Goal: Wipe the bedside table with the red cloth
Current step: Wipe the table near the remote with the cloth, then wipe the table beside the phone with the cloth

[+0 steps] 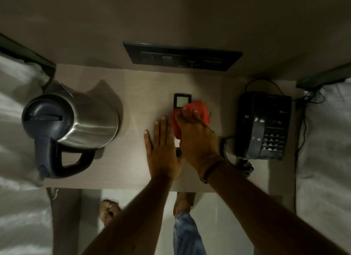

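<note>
Mid-wipe: right hand (195,139), fingers pressed together, held red cloth (191,118) over a remote (182,101) mid-table. Left hand (163,150) lay flat, fingers spread. Next, probably: sweeping toward bedside table's (144,87) kettle (76,122) edge.

Head camera, straight down, close over bedside table (133,95)
</note>
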The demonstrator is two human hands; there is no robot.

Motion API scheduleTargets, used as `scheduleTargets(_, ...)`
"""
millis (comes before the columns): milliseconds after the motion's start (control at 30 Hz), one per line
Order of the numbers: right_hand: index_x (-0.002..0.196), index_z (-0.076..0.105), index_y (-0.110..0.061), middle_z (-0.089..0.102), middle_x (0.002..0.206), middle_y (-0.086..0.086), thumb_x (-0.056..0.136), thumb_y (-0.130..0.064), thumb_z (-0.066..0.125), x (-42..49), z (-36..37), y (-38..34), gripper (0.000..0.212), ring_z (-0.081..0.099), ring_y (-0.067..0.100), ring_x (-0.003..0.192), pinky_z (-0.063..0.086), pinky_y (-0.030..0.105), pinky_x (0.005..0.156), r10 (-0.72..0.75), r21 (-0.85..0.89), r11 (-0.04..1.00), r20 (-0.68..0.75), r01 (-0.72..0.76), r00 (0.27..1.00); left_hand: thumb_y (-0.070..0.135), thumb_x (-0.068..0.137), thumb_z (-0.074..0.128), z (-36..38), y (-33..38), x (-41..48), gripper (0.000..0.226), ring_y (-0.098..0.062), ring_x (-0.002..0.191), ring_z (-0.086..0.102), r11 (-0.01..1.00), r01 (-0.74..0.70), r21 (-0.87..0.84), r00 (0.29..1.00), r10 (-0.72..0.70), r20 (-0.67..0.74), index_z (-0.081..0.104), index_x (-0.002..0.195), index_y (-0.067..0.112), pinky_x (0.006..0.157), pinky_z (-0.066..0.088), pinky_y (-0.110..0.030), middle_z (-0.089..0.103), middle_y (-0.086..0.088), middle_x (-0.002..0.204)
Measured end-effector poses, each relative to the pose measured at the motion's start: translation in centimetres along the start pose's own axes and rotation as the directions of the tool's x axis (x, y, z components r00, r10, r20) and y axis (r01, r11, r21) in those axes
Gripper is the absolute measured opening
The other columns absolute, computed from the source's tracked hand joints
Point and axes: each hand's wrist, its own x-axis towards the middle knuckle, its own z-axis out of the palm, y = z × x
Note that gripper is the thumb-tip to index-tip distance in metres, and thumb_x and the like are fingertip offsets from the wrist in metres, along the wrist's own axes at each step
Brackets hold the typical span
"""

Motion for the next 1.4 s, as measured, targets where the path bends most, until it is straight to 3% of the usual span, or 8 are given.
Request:
scheduleTargets(100, 0.144, 0.059, -0.034, 0.07, 0.133, -0.006, 0.107, -0.016, 0.055, -1.8, -1.9, 1.2, 0.041, 0.07, 0.016, 0.121, 0.062, 0.035, 0.099, 0.042, 0.369, 0.928, 0.026, -0.049, 0.999, 0.083, 0.097, 0.021, -0.4, 0.1, -0.1, 0.104, -0.031, 0.169, 0.006, 0.999, -0.004, -0.038, 1.0, 0.004, -0.003, 0.013, 0.172, 0.012, 0.134, 0.008, -0.063, 0.008, -0.012, 0.182)
scheduleTargets(200, 0.11, 0.069, -0.055, 0.071, 0.09, -0.026, 0.106, -0.026, 0.06, -6.3, -4.5, 3.2, 0.03, 0.072, -0.01, 0.077, 0.056, 0.008, 0.06, 0.147, 0.812, 0.543, 0.156, -0.212, 0.977, 0.094, 0.087, 0.014, -1.3, 0.1, -0.3, 0.119, -0.032, 0.169, 0.0, 0.993, -0.015, -0.121, 1.0, 0.018, 0.02, 0.007, 0.172, 0.011, 0.133, 0.01, -0.068, 0.002, -0.012, 0.182)
scheduleTargets(333, 0.11, 0.058, -0.048, 0.075, 0.098, -0.017, 0.081, -0.046, 0.064, -13.1, -8.1, 7.6, 0.029, 0.078, 0.006, 0.078, 0.061, 0.016, 0.056, 0.383, 0.934, 0.264, 0.129, -0.242, 0.915, 0.098, 0.082, 0.038, -2.7, 3.3, -1.3, 0.128, -0.021, 0.169, -0.014, 0.949, -0.078, -0.304, 0.997, 0.074, -0.023, -0.008, 0.172, 0.02, 0.134, -0.012, -0.052, -0.015, -0.001, 0.182)
scheduleTargets(533, 0.133, 0.056, -0.045, 0.065, 0.135, -0.017, 0.106, -0.019, 0.055, -11.4, -12.4, 13.9, 0.037, 0.062, 0.018, 0.136, 0.052, 0.047, 0.116, 0.388, 0.878, 0.473, -0.278, 0.069, 0.879, 0.096, 0.071, 0.056, -1.7, 16.3, -1.0, 0.142, -0.027, 0.169, -0.007, 0.894, -0.261, -0.364, 0.947, 0.311, 0.084, -0.005, 0.172, 0.016, 0.136, 0.006, -0.061, -0.008, -0.007, 0.183)
scheduleTargets(700, 0.164, 0.036, -0.018, 0.03, 0.175, 0.007, 0.102, -0.012, 0.037, -3.7, -9.0, 17.6, 0.062, 0.019, 0.03, 0.164, 0.03, 0.05, 0.131, 0.161, 0.25, 0.964, -0.279, -0.09, 0.947, 0.085, 0.074, 0.067, 0.9, 18.8, 0.2, 0.141, -0.029, 0.169, 0.001, 0.905, -0.208, -0.372, 0.96, 0.261, 0.099, 0.002, 0.172, 0.009, 0.134, 0.002, -0.065, 0.005, -0.01, 0.183)
scheduleTargets(1033, 0.168, 0.019, -0.015, 0.013, 0.178, 0.011, 0.095, -0.022, 0.059, -9.8, 1.0, 18.2, 0.084, 0.006, 0.039, 0.164, 0.026, 0.062, 0.13, 0.041, 0.06, 0.998, -0.232, -0.028, 0.972, 0.082, 0.097, 0.027, 2.9, 18.3, -0.1, 0.101, -0.031, 0.165, 0.017, 0.938, -0.288, -0.194, 0.958, 0.286, -0.036, 0.027, 0.169, 0.012, 0.131, 0.019, -0.068, 0.027, -0.015, 0.177)
scheduleTargets(1300, 0.145, 0.062, -0.004, 0.061, 0.152, 0.018, 0.091, -0.032, 0.04, -16.1, 2.3, 18.2, 0.065, 0.052, 0.042, 0.141, 0.046, 0.058, 0.111, -0.019, 0.015, 1.0, -0.151, 0.022, 0.988, 0.086, 0.094, 0.023, 2.3, 18.1, 0.1, 0.104, -0.024, 0.167, 0.003, 0.9, -0.232, -0.368, 0.968, 0.253, 0.009, -0.012, 0.168, 0.022, 0.134, 0.005, -0.066, 0.004, -0.004, 0.18)
scheduleTargets(1400, 0.148, 0.058, -0.021, 0.072, 0.137, 0.009, 0.105, -0.028, 0.043, -16.6, 0.3, 19.5, 0.046, 0.075, 0.029, 0.119, 0.063, 0.044, 0.103, 0.133, 0.395, 0.906, 0.082, -0.154, 0.988, 0.095, 0.084, 0.034, 2.2, 18.1, 0.1, 0.122, -0.021, 0.168, 0.0, 0.909, -0.228, -0.349, 0.964, 0.261, 0.05, -0.016, 0.168, 0.022, 0.135, -0.002, -0.059, 0.004, -0.005, 0.182)
